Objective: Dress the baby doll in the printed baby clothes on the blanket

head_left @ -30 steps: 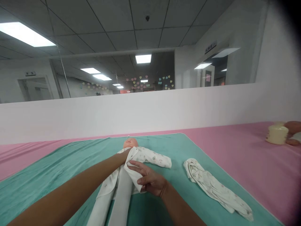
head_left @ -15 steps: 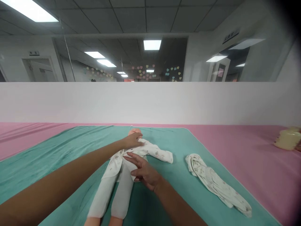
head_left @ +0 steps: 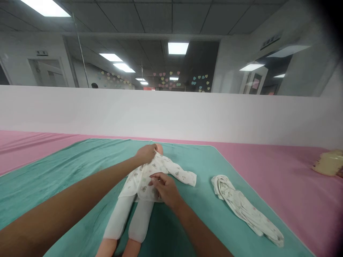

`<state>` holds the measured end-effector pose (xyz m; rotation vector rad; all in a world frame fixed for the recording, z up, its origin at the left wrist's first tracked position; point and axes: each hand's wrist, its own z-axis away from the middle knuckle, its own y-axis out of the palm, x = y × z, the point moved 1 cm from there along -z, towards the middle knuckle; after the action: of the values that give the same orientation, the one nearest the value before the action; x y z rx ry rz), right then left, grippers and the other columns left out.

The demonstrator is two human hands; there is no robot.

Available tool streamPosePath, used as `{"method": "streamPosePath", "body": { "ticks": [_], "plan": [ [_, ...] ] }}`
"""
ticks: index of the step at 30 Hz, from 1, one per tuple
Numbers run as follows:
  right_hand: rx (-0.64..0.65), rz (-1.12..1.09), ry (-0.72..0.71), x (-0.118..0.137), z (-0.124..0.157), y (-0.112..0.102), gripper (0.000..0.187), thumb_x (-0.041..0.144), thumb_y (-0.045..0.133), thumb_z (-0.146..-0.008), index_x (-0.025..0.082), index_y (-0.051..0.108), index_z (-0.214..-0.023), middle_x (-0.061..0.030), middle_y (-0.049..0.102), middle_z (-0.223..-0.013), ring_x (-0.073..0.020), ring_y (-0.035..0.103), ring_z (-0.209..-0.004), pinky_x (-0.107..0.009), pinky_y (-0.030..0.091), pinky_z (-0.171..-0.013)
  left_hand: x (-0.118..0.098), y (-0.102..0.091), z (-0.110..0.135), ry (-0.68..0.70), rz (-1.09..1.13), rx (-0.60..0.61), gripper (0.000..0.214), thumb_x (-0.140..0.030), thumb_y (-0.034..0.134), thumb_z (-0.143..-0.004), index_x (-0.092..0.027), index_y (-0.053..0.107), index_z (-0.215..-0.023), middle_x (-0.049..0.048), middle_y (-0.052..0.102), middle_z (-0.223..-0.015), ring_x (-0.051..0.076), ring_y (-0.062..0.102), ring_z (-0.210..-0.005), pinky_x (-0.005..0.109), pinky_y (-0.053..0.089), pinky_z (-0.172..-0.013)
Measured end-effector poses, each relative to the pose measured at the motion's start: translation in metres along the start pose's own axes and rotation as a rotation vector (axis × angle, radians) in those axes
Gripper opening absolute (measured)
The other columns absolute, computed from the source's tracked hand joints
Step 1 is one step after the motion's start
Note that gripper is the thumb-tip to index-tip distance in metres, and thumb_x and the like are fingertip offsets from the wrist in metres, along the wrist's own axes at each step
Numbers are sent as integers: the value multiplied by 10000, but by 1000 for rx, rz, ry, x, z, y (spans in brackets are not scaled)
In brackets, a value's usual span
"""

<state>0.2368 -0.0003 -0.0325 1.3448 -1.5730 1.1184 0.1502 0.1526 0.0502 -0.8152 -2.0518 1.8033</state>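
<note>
A baby doll (head_left: 138, 228) lies on its back, head away from me, its white cloth legs toward me. It wears a white patterned baby shirt (head_left: 146, 191), whose right-hand sleeve stretches out flat. My left hand (head_left: 146, 154) is closed on the shirt's upper edge by the doll's neck and hides part of the head. Over the shirt's front, at the right side of the doll's chest, my right hand (head_left: 168, 190) has thumb and fingers pinched on the cloth. The exact grip of its fingertips is partly hidden.
Folded patterned baby clothing (head_left: 246, 208) lies to the right on the green sheet (head_left: 198, 214). Pink covering (head_left: 284, 171) surrounds the sheet. A pale yellow object (head_left: 328, 162) stands at the far right. Behind runs a white low wall (head_left: 171, 116) with a mirror or glass above.
My left hand has gone from fingers spread to gripping the shirt near the neck. The shirt's front panel now lies across the doll's belly. My right hand's fingers have drawn together.
</note>
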Motion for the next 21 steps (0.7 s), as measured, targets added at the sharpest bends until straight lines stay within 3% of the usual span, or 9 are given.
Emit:
{"method": "streamPosePath", "body": {
  "ticks": [3,8,11,15,18,21],
  "plan": [
    [-204,270,-36,-13,-5,-16,386,495,404,-852,188,548,-667,-1,546,-607,-105,434,-532,-243,308,-523,11,0,-5,-62,14,-12,326,-192,343,-822,-238,478,-1116,44,614,-960,165,602,-748,250,426,-591],
    [-272,521,-12,-31,-8,-32,425,504,411,-845,196,411,-552,14,436,-531,-117,378,-531,-261,211,-527,23,6,12,-50,-3,-89,342,-162,396,-797,-236,502,-1113,63,487,-1174,192,541,-968,266,424,-699],
    [-225,566,-48,-28,-5,-30,413,496,408,-852,198,402,-568,8,445,-570,-127,387,-560,-264,212,-539,36,7,40,-24,50,-141,326,-187,364,-822,-249,493,-1115,38,481,-1160,167,550,-902,255,422,-685],
    [-57,568,-140,-9,3,-19,349,501,425,-847,207,441,-660,9,460,-630,-131,392,-581,-260,247,-543,64,17,97,-32,205,-149,251,-268,373,-823,-247,507,-1035,4,541,-1004,150,554,-808,245,424,-682],
    [-9,602,-235,6,8,-7,308,516,515,-793,214,480,-740,-9,497,-722,-154,430,-658,-280,309,-599,81,30,139,-40,359,-65,296,-205,381,-780,-235,491,-1053,7,544,-1001,139,551,-817,233,437,-711],
    [-2,639,-370,15,12,10,329,483,617,-729,231,531,-921,-55,552,-953,-227,464,-913,-357,337,-800,87,41,164,-7,403,51,336,-215,474,-727,-223,488,-1063,16,548,-1011,148,552,-815,241,449,-704]
  ]
}}
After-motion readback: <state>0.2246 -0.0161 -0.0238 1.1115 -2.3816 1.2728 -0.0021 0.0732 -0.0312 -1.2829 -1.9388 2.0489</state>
